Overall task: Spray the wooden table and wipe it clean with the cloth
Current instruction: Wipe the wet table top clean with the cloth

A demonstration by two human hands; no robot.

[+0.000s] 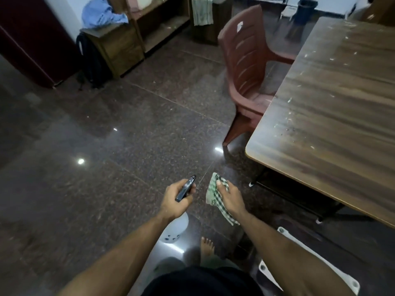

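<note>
Wooden table (333, 116), a brown wood-grain top with a rounded near corner, fills the right side of the view, and pale crumbs and dark specks lie scattered along its left edge and far end. It stands on dark metal legs with white feet above a polished dark speckled stone floor (106, 146).

Both hands are held out over the floor, well apart from the table and lower in the view. The left hand (177, 199) has its fingers curled round the dark head of a spray bottle (185, 188), whose nozzle points forward; the bottle's white body with small dark markings hangs below the wrist. The right hand (229, 196) grips a green-and-white checked cloth (215, 199), bunched under the thumb, with a loose end trailing down beneath the wrist. The two hands are near each other but not touching.

A reddish-brown plastic armchair (245, 67) stands just beside the table's left edge, facing it. A bare foot (207, 245) rests on the floor below the hands, and a white plastic frame (307, 265) shows at the lower right under the right forearm. Along the far wall sit a low wooden cabinet (115, 48) with a blue cloth heap (100, 13) on top, a black backpack (89, 60) leaning beside it, and a dark bin (305, 9) at the back.
</note>
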